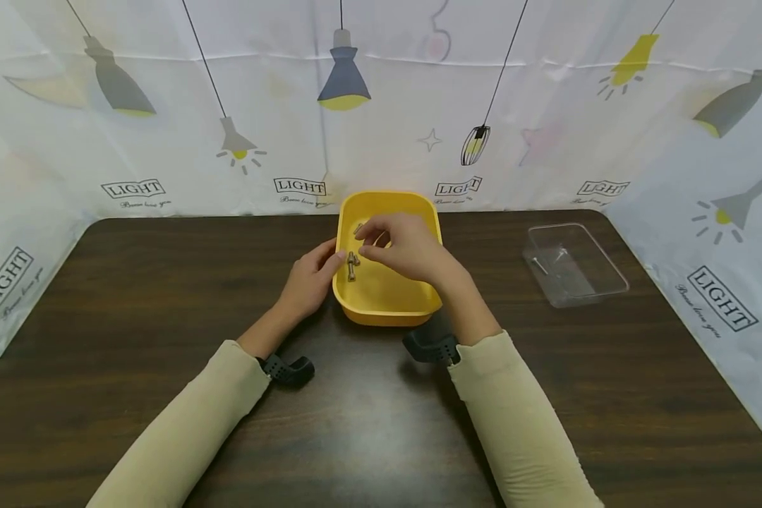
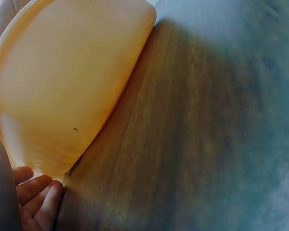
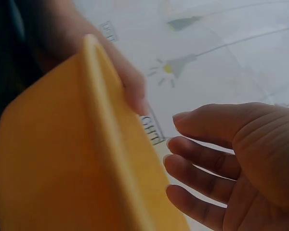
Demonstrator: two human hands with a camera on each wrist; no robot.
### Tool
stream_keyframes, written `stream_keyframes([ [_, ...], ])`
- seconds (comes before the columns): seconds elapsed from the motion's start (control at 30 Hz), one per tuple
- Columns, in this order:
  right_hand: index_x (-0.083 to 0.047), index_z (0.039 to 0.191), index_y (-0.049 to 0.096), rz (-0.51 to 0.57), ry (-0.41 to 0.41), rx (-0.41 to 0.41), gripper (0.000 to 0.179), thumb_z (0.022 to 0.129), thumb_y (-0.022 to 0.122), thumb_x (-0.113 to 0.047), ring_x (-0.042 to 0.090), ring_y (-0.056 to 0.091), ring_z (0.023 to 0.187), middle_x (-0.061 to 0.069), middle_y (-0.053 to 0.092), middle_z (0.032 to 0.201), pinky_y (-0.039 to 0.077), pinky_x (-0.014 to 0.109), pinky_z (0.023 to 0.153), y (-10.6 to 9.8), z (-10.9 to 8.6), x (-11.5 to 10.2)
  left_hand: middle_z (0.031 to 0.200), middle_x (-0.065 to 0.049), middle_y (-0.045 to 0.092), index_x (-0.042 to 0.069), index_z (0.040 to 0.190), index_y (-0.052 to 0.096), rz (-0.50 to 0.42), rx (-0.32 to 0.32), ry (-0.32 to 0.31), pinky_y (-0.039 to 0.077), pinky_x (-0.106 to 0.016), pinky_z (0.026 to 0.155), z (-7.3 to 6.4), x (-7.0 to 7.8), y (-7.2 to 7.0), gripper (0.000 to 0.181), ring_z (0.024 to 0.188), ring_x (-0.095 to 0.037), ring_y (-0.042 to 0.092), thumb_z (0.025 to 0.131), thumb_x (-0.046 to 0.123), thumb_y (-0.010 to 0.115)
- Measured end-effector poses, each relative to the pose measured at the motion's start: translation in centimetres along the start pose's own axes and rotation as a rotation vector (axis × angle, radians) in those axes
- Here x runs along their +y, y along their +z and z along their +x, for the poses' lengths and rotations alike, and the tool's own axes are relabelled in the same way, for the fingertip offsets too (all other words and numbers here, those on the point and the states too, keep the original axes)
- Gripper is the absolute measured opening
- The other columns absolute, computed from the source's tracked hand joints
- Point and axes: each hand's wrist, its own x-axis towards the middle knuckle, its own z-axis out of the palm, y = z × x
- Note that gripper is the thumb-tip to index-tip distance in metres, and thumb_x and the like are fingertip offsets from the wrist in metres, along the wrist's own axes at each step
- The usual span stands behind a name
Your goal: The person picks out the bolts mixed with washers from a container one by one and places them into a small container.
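A yellow plastic tub (image 1: 394,300) stands on the table with several small metal bolts (image 1: 352,274) in its left part. My left hand (image 1: 309,282) grips the tub's left wall, the thumb over the rim. In the left wrist view its fingers (image 2: 38,192) lie against the outside of the tub. Over the tub's inside hovers my right hand (image 1: 403,247), its fingers loosely bent toward the bolts. The right wrist view shows a gap between thumb and fingers (image 3: 202,180), with nothing held. Part of the tub's floor is hidden under this hand.
On the right of the dark wooden table (image 1: 184,303) is a clear plastic box (image 1: 587,293) with a small thin piece inside. A white printed cloth (image 1: 394,92) hangs behind the table and along both sides. Black straps (image 1: 288,370) circle both wrists.
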Motion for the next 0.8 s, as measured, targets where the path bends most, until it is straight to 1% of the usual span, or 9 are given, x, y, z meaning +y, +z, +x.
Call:
stream_keyframes([
  [0.17, -0.008, 0.111, 0.074, -0.038, 0.019, -0.041, 0.02, 0.092, 0.072, -0.016, 0.02, 0.066, 0.094, 0.005, 0.074, 0.101, 0.054, 0.035, 0.085, 1.2, 0.6, 0.4, 0.151, -0.006, 0.055, 0.017, 0.154, 0.045, 0.003, 0.0, 0.003, 0.047, -0.048, 0.111, 0.0, 0.0, 0.0, 0.063, 0.134, -0.024, 0.056, 0.104, 0.055, 0.041],
  [0.37, -0.007, 0.111, 0.076, -0.102, 0.042, -0.117, 0.019, 0.093, 0.07, -0.012, 0.02, 0.065, 0.093, 0.005, 0.074, 0.1, 0.054, 0.034, 0.087, 2.4, 1.0, 1.1, 0.151, -0.008, 0.055, 0.016, 0.154, 0.045, 0.011, 0.001, 0.005, 0.047, -0.048, 0.111, -0.1, 0.2, -0.1, 0.06, 0.135, -0.025, 0.056, 0.105, 0.051, 0.043],
  [0.5, -0.007, 0.115, 0.075, -0.119, 0.024, -0.171, 0.023, 0.093, 0.068, -0.009, 0.02, 0.064, 0.092, 0.005, 0.075, 0.1, 0.054, 0.033, 0.086, 3.0, 1.3, 1.2, 0.15, -0.008, 0.055, 0.016, 0.153, 0.045, 0.015, 0.003, 0.008, 0.048, -0.048, 0.11, 0.0, 0.3, -0.1, 0.06, 0.134, -0.025, 0.056, 0.105, 0.051, 0.043],
  [0.6, -0.007, 0.114, 0.075, -0.133, 0.003, -0.205, 0.023, 0.093, 0.066, -0.009, 0.02, 0.063, 0.09, 0.005, 0.075, 0.097, 0.053, 0.033, 0.084, 3.4, 1.5, 1.4, 0.151, -0.008, 0.054, 0.016, 0.154, 0.045, 0.014, 0.001, 0.01, 0.047, -0.048, 0.111, 0.0, 0.3, -0.1, 0.06, 0.135, -0.025, 0.056, 0.105, 0.051, 0.042],
  [0.7, -0.01, 0.115, 0.074, -0.172, 0.022, -0.253, 0.023, 0.094, 0.064, -0.01, 0.019, 0.063, 0.09, 0.004, 0.074, 0.098, 0.053, 0.033, 0.086, 3.7, 1.5, 1.5, 0.152, -0.008, 0.054, 0.016, 0.153, 0.045, 0.009, 0.003, 0.007, 0.046, -0.048, 0.112, -0.1, 0.4, -0.2, 0.06, 0.137, -0.026, 0.054, 0.105, 0.051, 0.043],
  [0.8, -0.012, 0.118, 0.072, -0.212, 0.065, -0.294, 0.024, 0.095, 0.062, -0.011, 0.019, 0.062, 0.093, 0.004, 0.073, 0.102, 0.052, 0.034, 0.09, 4.0, 1.6, 1.4, 0.152, -0.008, 0.054, 0.015, 0.153, 0.046, 0.008, 0.006, 0.004, 0.046, -0.048, 0.112, -0.1, 0.3, -0.2, 0.061, 0.137, -0.025, 0.054, 0.104, 0.051, 0.043],
])
